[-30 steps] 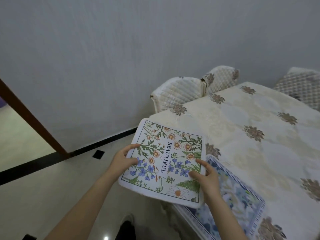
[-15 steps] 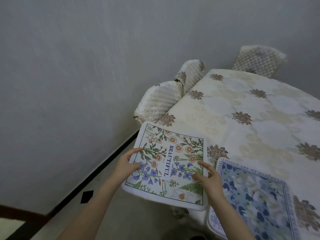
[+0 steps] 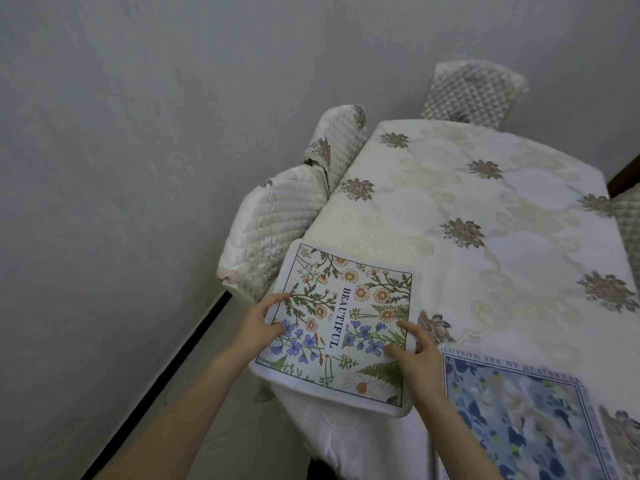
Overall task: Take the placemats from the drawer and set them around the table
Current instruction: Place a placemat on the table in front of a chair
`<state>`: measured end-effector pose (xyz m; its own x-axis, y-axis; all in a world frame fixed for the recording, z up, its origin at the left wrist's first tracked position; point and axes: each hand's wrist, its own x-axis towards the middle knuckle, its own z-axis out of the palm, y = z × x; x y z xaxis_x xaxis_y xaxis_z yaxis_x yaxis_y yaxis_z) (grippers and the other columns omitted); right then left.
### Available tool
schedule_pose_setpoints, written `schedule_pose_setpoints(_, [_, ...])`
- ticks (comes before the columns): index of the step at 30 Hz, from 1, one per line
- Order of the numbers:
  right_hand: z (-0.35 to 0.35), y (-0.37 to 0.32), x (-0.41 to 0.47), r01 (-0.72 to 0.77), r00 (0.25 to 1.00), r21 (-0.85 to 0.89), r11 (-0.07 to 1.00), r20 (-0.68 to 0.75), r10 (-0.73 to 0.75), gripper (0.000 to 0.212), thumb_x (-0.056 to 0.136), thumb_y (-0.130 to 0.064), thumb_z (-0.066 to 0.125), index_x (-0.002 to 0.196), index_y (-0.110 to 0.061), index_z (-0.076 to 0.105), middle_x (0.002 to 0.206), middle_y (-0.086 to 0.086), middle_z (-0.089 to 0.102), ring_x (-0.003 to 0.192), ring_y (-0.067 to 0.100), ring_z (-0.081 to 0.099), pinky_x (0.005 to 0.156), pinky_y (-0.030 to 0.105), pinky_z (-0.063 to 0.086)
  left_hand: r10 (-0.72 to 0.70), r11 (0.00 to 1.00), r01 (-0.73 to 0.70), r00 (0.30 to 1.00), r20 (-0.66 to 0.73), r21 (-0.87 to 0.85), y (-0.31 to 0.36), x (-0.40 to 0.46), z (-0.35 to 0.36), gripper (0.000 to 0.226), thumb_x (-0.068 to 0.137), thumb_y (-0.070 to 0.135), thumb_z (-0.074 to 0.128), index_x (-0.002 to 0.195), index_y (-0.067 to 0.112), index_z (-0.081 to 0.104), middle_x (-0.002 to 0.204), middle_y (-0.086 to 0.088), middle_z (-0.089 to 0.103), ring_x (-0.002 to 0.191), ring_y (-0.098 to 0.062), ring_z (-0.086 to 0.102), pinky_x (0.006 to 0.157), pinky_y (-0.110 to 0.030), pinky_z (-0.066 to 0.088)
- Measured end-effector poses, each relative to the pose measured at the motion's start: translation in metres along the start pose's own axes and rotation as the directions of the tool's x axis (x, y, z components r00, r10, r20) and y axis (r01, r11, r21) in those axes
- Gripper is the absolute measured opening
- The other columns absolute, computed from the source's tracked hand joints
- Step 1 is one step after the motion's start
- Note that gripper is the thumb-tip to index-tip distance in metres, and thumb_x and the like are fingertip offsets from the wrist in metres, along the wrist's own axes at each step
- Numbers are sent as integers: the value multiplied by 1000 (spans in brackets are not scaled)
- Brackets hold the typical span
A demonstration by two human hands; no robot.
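A white floral placemat (image 3: 349, 306) printed with "BEAUTIFUL" hangs over the near left corner of the table (image 3: 485, 209). My left hand (image 3: 261, 323) grips its left edge, thumb on top. My right hand (image 3: 414, 362) holds its right edge near the lower corner, fingers spread over the print. Whether the mat rests on the cloth or hovers just above it, I cannot tell. A second placemat (image 3: 526, 417), blue floral with a lettered border, lies flat on the table to the right of my right hand.
The table wears a cream cloth with brown flower motifs. Quilted chair backs stand at the left side (image 3: 277, 230), (image 3: 341, 143), at the far end (image 3: 474, 91) and at the right edge (image 3: 628, 230). A grey wall runs close along the left, with a black floor strip (image 3: 166, 372).
The view has swung right and closer to the table. Both hands have carried the floral placemat further over the table corner, beside the blue one.
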<state>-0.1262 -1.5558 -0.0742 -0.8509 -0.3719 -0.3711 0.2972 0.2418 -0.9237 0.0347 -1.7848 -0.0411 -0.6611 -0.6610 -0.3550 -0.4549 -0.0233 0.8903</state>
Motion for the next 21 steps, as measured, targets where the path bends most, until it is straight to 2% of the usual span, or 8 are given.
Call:
schedule_pose_setpoints(3, [12, -3, 22, -36, 999, 26, 999, -17, 37, 46, 78, 10, 68, 113, -19, 64, 107, 9, 67, 73, 12, 71, 53, 21, 55, -17, 1000, 16, 999, 33, 25, 4, 37, -2, 54, 82, -15, 57, 125, 17, 57, 129, -10, 55, 104, -25, 61, 67, -21, 57])
schedule_pose_setpoints(6, [19, -5, 40, -59, 996, 36, 998, -62, 61, 44, 79, 8, 68, 112, -21, 64, 104, 6, 69, 71, 13, 72, 54, 25, 57, -15, 998, 12, 999, 51, 57, 0, 73, -2, 54, 82, -16, 56, 124, 18, 57, 130, -15, 56, 111, -30, 59, 85, -39, 56])
schedule_pose_setpoints(8, [26, -4, 49, -61, 993, 16, 998, -105, 62, 43, 79, 7, 68, 111, -21, 64, 105, 5, 68, 76, 17, 72, 60, 32, 60, -16, 996, 11, 999, 52, 86, -5, 93, -2, 54, 83, -16, 55, 121, 23, 59, 133, -12, 54, 112, -27, 58, 86, -42, 55])
schedule_pose_setpoints(11, [39, -1, 63, -62, 982, -17, 998, -181, 58, 42, 78, 8, 68, 110, -19, 64, 109, 9, 67, 82, 19, 69, 66, 36, 60, -7, 993, -1, 997, 74, 115, -12, 119, -2, 57, 84, -15, 54, 117, 31, 59, 132, -8, 56, 106, -24, 62, 79, -39, 58])
schedule_pose_setpoints(14, [50, 3, 76, -71, 978, -69, 995, -200, 56, 43, 79, 5, 67, 115, -19, 64, 113, 10, 66, 89, 23, 68, 73, 42, 60, -17, 993, 7, 996, 91, 116, -24, 140, -3, 56, 87, -12, 53, 123, 30, 58, 132, -5, 55, 78, -20, 66, 56, -31, 57])
schedule_pose_setpoints(16, [57, 5, 83, -62, 982, -134, 989, -183, 37, 44, 80, 4, 66, 118, -19, 63, 115, 9, 66, 97, 25, 67, 81, 47, 58, -27, 996, 19, 996, 87, 90, -33, 149, -5, 55, 88, -13, 51, 124, 28, 57, 131, -8, 56, 73, -16, 66, 50, -28, 55])
schedule_pose_setpoints(19, [67, 9, 92, -64, 982, -206, 976, -188, 25, 44, 80, 4, 66, 115, -21, 63, 118, 6, 65, 103, 25, 63, 85, 44, 56, 6, 997, -14, 995, 96, 80, -43, 157, -6, 55, 88, -14, 48, 127, 25, 55, 126, -8, 58, 79, -24, 65, 59, -40, 56])
schedule_pose_setpoints(21, [74, 16, 93, -62, 981, -286, 956, -195, 5, 44, 81, 1, 65, 116, -24, 61, 116, 0, 63, 105, 22, 61, 87, 38, 54, 61, 987, -75, 993, 101, 139, -48, 160, -7, 54, 88, -14, 47, 131, 18, 52, 129, -7, 57, 102, -29, 63, 82, -47, 56])
